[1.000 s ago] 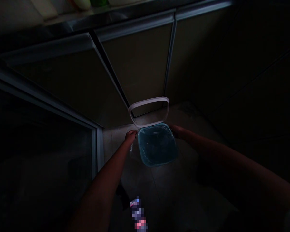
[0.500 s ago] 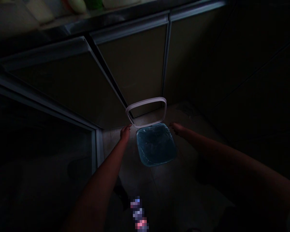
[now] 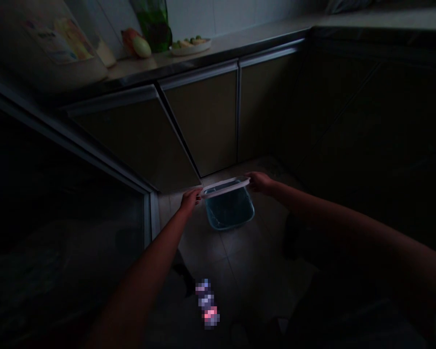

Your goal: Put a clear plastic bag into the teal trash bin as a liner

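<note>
My left hand [image 3: 191, 199] grips the near-left end of a pale ring [image 3: 236, 186], and my right hand [image 3: 260, 182] has its fingers closed on the ring's other end. With the bin [image 3: 230, 211] as the middle of the clock, my left hand is between nine and ten o'clock and my right at about two. The ring lies across the bin's far side at twelve, tilted so that I see it as a narrow loop. The bin is blue-green, stands open on the tiled floor [image 3: 218, 254], and glints of clear film show along its edge. At half past six lies a small thing [image 3: 208, 305] too pixelated to make out. A metal frame [image 3: 151, 218] stands at nine. Cabinet doors [image 3: 206, 118] rise at twelve, and above them runs the bench [image 3: 236, 41]. On it, toward half past eleven, sit a loaded plate [image 3: 192, 49], a green bottle [image 3: 154, 26] and a pale, round vegetable [image 3: 141, 47].
</note>
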A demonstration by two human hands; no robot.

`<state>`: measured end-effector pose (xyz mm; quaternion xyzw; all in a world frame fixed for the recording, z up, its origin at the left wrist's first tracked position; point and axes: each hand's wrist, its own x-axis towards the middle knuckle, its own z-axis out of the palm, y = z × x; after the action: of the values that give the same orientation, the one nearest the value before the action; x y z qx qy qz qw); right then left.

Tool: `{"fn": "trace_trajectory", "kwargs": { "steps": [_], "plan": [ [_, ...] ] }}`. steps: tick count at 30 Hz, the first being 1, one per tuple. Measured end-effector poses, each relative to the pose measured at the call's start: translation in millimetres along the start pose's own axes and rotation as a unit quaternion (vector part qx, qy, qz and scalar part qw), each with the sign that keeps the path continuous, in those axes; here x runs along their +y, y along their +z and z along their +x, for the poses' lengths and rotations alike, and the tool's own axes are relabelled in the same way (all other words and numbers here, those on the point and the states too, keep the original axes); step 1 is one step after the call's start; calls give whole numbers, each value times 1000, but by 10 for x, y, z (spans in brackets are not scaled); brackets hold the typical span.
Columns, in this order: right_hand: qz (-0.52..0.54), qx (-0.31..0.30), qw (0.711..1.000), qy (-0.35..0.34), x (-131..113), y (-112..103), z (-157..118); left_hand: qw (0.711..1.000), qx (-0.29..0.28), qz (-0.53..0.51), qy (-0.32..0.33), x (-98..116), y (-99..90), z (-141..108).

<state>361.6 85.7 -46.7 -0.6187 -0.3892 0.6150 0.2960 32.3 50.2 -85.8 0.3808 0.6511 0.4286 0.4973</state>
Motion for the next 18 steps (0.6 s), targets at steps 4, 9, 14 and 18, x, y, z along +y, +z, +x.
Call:
{"fn": "trace_trajectory", "kwargs": {
  "steps": [4, 9, 14, 18],
  "plan": [
    [-133, 23, 991, 18, 412, -13, -208, 989, -54, 123, 55, -360, -4, -315],
    [-382, 23, 920, -80, 791, -68, -276, 938, -87, 307, 137, -734, -99, -524],
    [-483, 19, 871, -92, 779, -96, -311, 928, -114, 334, 120, -856, -220, -608],
    [-531, 6, 833, -156, 692, 106, -276, 933, -129, 318, 105, -783, -215, -606]
  ]
}}
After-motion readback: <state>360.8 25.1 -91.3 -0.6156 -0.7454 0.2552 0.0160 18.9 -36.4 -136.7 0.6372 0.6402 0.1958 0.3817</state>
